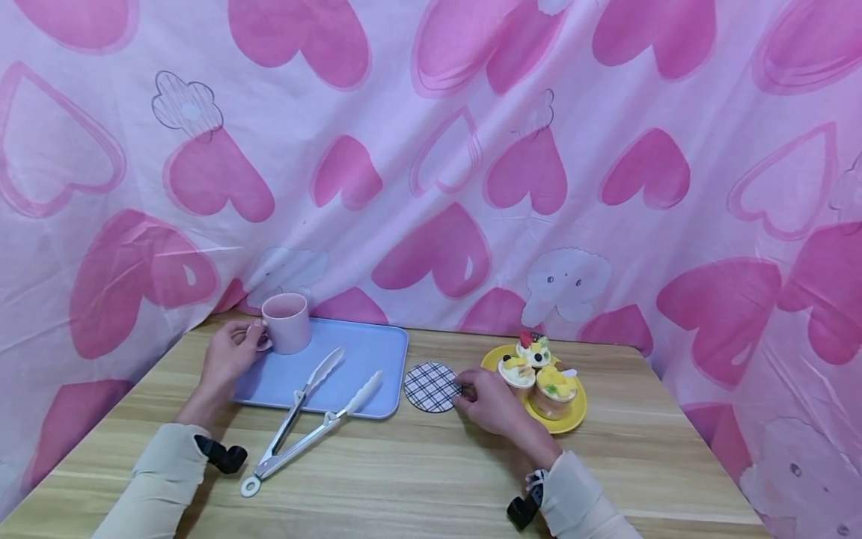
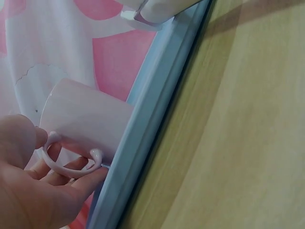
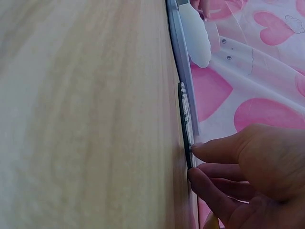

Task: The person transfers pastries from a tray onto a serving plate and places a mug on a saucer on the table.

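A pink mug [image 1: 288,323] stands upright on the blue tray [image 1: 269,385], towards its back left. My left hand [image 1: 232,350] grips the mug by its handle [image 2: 71,171], with thumb and fingers around the loop. At the right of the tray, a round checked coaster [image 1: 431,387] lies on the table. The right hand [image 1: 490,402] pinches its right edge; in the right wrist view the thumb [image 3: 217,149] is on the coaster's top and a fingertip is at its rim. Metal tongs [image 1: 296,449] with white tips lie spread, partly over the tray's front edge.
A yellow plate [image 1: 571,423] with several fruit-topped dessert cups [image 1: 554,393] stands just beyond the right hand. The wooden table [image 1: 404,479] ends at a pink heart-patterned cloth [image 1: 431,247] hanging behind and at the sides.
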Demonstrator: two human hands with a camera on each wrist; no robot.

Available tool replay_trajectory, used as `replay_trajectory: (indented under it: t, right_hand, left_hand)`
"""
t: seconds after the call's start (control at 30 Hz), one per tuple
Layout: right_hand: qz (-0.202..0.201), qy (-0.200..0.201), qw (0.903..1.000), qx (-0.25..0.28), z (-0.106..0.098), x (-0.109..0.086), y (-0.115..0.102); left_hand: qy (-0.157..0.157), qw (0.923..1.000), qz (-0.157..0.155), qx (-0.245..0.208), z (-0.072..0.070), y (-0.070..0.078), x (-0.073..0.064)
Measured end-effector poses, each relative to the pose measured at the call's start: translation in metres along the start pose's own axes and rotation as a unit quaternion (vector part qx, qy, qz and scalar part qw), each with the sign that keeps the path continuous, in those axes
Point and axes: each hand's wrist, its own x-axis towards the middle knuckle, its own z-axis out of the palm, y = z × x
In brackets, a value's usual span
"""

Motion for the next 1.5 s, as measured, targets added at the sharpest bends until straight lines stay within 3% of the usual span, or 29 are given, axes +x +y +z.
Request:
replay_trajectory:
  t: [0.2, 0.3, 0.77, 1.3, 1.5]
  right_hand:
    - [0.008, -0.002, 1.0, 0.004, -0.0004, 0.0004, -0.0003]
    - [0.011, 0.0, 0.9999, 0.003, -0.0003, 0.0003, 0.0002]
    - [0.025, -0.002, 0.9996, 0.013, -0.0001, 0.0007, 0.0025]
    - [0.023, -0.011, 0.9995, 0.019, -0.0005, -0.0005, 0.0008]
    - [0.019, -0.008, 0.9997, 0.015, 0.0001, -0.0001, 0.0015]
  left_hand:
    - [-0.003, 0.995, -0.011, -0.1, 0.0, -0.0024, 0.004]
    - [0.001, 0.9924, -0.017, -0.122, 0.0003, -0.0031, 0.0053]
    - [-0.006, 0.9948, -0.03, -0.097, 0.0006, -0.0041, 0.0053]
    - [-0.014, 0.9964, -0.016, -0.082, 0.001, -0.0016, 0.0013]
    - [-0.017, 0.9947, -0.002, -0.101, 0.0003, -0.0008, 0.0]
